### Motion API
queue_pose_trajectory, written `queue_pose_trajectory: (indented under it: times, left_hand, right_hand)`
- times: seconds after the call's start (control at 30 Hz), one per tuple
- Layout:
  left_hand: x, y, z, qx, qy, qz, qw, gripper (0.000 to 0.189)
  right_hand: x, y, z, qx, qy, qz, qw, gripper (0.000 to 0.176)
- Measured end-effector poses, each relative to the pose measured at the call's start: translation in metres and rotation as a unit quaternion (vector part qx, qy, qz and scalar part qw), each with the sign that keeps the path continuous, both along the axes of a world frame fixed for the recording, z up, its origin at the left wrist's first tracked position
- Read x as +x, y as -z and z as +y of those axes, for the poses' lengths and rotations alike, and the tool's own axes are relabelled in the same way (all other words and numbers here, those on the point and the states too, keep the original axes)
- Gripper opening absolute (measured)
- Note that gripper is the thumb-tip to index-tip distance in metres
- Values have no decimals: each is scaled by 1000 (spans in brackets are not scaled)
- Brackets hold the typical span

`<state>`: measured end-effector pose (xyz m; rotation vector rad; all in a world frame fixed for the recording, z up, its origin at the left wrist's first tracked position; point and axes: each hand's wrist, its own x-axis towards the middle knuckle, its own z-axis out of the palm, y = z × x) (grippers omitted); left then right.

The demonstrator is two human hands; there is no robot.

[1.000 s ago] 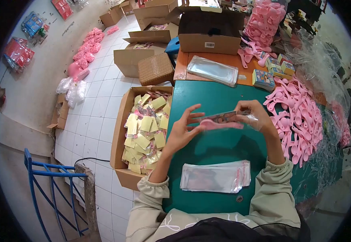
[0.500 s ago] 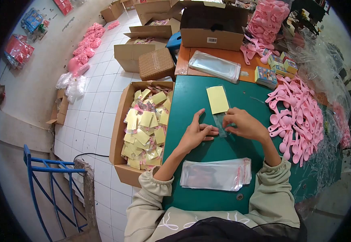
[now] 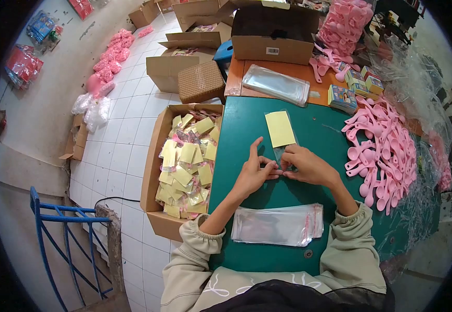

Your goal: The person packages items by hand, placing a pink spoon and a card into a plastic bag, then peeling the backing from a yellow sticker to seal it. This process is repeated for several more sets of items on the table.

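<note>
A clear plastic bag lies on the green table with a yellow card inside its far part. My left hand is at the bag's near end, its fingertips closed on the edge and one finger raised. From the other side, my right hand pinches the same near end, and the two hands' fingertips nearly meet. The fingers partly hide this end of the bag. Closer to my body lies a stack of flat clear bags.
A cardboard box full of bagged yellow cards stands left of the table. Pink spoons are heaped at right, beside small card stacks. Farther back are more clear bags and an open brown box.
My right hand has moved slightly left and down, bringing its fingertips against the bag's near end beside my left fingers. The bag and card have hardly moved.
</note>
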<state>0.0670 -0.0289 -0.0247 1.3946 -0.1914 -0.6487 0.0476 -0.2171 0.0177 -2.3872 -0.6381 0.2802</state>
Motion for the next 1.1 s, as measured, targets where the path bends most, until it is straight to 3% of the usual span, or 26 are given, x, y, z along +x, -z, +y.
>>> queue_pose_trajectory:
  times: [0.17,0.27,0.4,0.47,0.6,0.73,0.83,0.93,1.1]
  left_hand:
    - [5,4,5,-55,0,58,997,61]
    - [7,-2,4,-45,-10,34,998,60]
    - [10,-3,-1,53,2,-37,998,65]
    - [15,11,-1,64,-1,-95,993,69]
    - [17,9,-3,49,-49,-81,994,72]
    - [16,7,-2,70,-33,-93,993,71]
    - [13,-3,1,73,-1,-70,995,70]
    - [11,-8,4,58,29,-50,997,71]
    - [8,-4,7,65,44,-73,994,74]
  right_hand:
    - [-2,-2,4,11,-30,-43,999,14]
    - [-3,-5,6,2,-39,-61,997,14]
    - [-6,0,13,10,-58,-113,992,14]
    - [-9,3,14,30,-65,-82,994,14]
    - [-14,-5,10,88,-106,17,990,11]
    - [-26,-30,-29,174,-52,60,981,12]
    - [-40,-46,-59,147,37,62,987,12]
    - [-42,-39,-43,91,63,12,994,13]
    - [-37,-16,-2,-1,9,-34,999,25]
